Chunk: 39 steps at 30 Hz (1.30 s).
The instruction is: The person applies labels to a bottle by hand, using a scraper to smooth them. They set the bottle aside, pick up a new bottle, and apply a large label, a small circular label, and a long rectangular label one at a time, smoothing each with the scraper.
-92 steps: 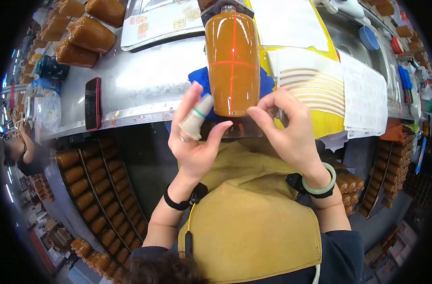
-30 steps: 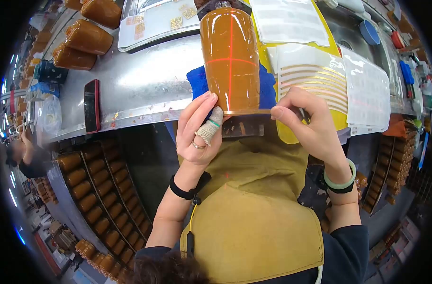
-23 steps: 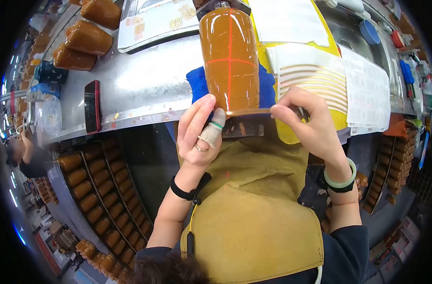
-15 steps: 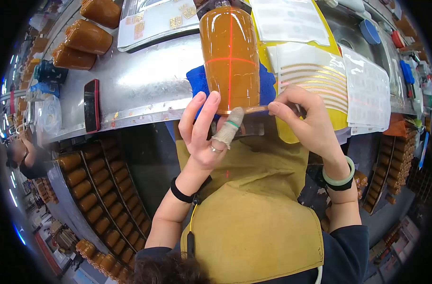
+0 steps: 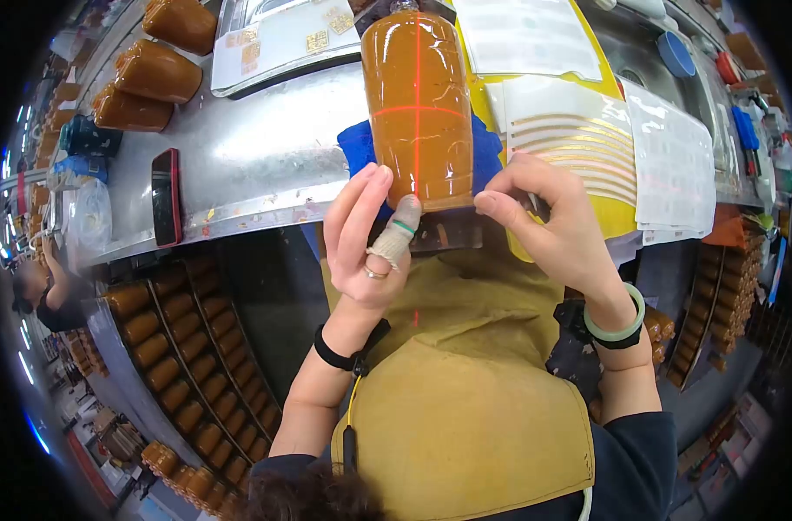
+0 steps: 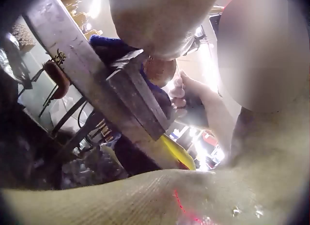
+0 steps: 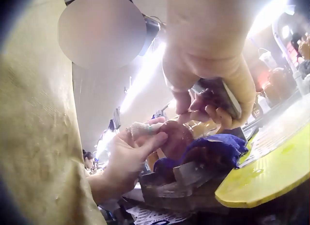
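Observation:
A glossy brown bottle (image 5: 420,130) lies on its side over a blue cloth (image 5: 355,146), its base toward the person and a red light cross on it. My left hand (image 5: 363,234) touches the base end with nearly straight fingers; its index finger wears a cloth finger cover (image 5: 398,239) with a green band. In the right wrist view, the left thumb lies against the bottle's round base (image 7: 175,140). My right hand (image 5: 548,221) pinches the end of a thin brownish strip (image 5: 452,205), which runs along the base edge to the left index finger. A dark flat piece (image 7: 220,96) sits in the right palm.
A yellow board (image 5: 609,230) carries sheets, one with curved gold strips (image 5: 574,143). At left are a phone (image 5: 165,198), a tray (image 5: 283,65) with gold patterned pieces and more brown bottles (image 5: 157,71). Bottle racks (image 5: 174,347) stand below. A person (image 5: 49,282) is at far left.
The left hand, earlier spread apart from the bottle, has come to its base; its covered finger slid right, then back left. The right hand, drawn right with the strip, has returned closer to the bottle.

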Motion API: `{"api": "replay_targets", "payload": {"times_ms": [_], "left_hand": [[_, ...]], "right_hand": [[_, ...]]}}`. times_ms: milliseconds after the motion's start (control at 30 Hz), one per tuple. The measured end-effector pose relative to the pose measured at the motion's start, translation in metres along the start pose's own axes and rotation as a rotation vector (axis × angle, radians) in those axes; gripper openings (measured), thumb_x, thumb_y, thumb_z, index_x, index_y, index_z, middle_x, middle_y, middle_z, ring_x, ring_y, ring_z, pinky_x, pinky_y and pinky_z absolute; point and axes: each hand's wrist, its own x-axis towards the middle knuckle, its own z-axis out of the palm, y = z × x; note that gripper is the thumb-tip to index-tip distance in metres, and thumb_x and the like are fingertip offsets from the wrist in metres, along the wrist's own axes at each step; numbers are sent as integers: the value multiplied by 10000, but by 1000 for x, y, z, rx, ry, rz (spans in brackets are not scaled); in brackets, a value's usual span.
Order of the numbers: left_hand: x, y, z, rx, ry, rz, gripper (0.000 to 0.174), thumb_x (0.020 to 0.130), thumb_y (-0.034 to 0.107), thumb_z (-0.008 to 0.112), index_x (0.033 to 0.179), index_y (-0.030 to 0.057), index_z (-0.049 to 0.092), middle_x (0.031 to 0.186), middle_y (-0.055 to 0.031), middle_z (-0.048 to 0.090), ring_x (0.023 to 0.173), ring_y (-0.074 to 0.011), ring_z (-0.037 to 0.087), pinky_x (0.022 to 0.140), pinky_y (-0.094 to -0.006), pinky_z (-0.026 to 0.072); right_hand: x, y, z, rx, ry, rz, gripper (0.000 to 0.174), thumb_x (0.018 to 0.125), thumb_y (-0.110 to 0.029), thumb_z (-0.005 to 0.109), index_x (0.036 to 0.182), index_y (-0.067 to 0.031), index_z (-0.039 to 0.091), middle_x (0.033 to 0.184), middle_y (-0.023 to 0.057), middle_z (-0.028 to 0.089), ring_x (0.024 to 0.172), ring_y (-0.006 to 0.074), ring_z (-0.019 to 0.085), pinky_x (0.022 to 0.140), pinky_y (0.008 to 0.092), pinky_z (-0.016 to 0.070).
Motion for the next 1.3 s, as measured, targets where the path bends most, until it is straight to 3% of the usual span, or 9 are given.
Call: {"api": "replay_targets", "payload": {"times_ms": [133,333,400,533,600,700,800,1000,1300], "left_hand": [[9,-1,12,47,105,268,355,899,-11,732,1227,34,604,1201,-184,694,1130,-372,654,891,-434,607],[-4,-9,9,-112,51,77,563,773,-91,822,1280,66,631,1154,-179,708,1030,-348,714,850,-402,623],[-11,-5,10,-328,96,-282,520,780,-106,810,1263,14,655,1140,-194,712,1048,-354,711,874,-399,623],[-14,-2,10,-163,133,-126,349,833,-105,765,1161,-110,646,1182,-216,697,1067,-371,700,911,-404,615],[-11,-2,4,-53,72,-83,348,889,-55,736,1218,-61,619,1204,-205,689,1081,-379,685,912,-419,611],[-10,1,3,64,42,29,348,919,-20,721,1248,-6,608,1237,-190,674,1119,-384,658,915,-434,605],[-1,1,15,90,178,142,396,895,-10,755,1262,10,606,1194,-173,695,1107,-381,663,889,-430,613],[1,-3,7,-174,50,-141,412,780,-98,812,1157,4,678,1092,-150,730,995,-358,718,825,-395,632],[-4,0,8,45,86,52,250,888,-12,756,1126,-24,680,1191,-178,690,1110,-358,659,899,-421,597]], "right_hand": [[1,2,2,-10,8,-4,162,901,-157,740,894,5,731,808,119,678,744,249,624,696,356,484],[2,-2,4,2,10,-17,157,904,-152,737,891,4,730,812,122,682,739,253,624,701,359,487],[3,-2,6,13,6,-54,161,903,-155,739,894,6,729,810,122,684,737,250,624,707,356,488],[1,-5,3,14,-6,-21,162,902,-154,741,893,8,728,806,118,684,746,245,628,714,352,488],[0,-1,4,66,25,-48,135,905,-119,733,846,-4,692,745,19,570,703,118,479,648,279,374],[0,5,4,47,43,-32,139,907,-125,737,849,-7,692,752,4,569,696,100,472,635,267,366],[1,3,1,23,26,29,161,896,-152,744,905,8,727,823,119,696,756,244,632,724,351,488],[3,-3,4,35,6,24,166,901,-157,740,904,9,728,819,111,690,740,222,622,700,336,482],[3,-2,2,39,1,24,168,901,-154,742,910,13,728,819,108,690,741,218,629,702,336,485]]}}
